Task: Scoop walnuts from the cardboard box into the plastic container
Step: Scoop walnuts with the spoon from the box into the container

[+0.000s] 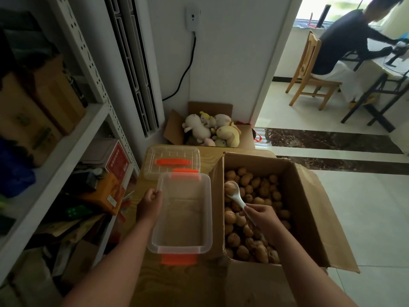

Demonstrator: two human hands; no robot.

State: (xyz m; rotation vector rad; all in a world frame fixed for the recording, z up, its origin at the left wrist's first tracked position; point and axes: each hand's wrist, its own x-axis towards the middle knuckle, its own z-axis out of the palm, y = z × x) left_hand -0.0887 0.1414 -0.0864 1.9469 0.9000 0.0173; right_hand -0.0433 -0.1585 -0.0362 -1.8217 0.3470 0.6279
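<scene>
Your right grip (263,214) pinches the spoon (236,196), one walnut (230,188) in its bowl, over the box (307,218). The empty container (183,218) lies just left of it, long axis running away from you; your left grip (150,201) holds its left rim.

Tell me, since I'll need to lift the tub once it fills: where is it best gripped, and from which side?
Probably the rim of the tub on its long left side, fingers hooked under the lip, where the left hand holds it now. The box crowds the right side, and the orange latches at the short ends look hinged, so less firm.
</scene>
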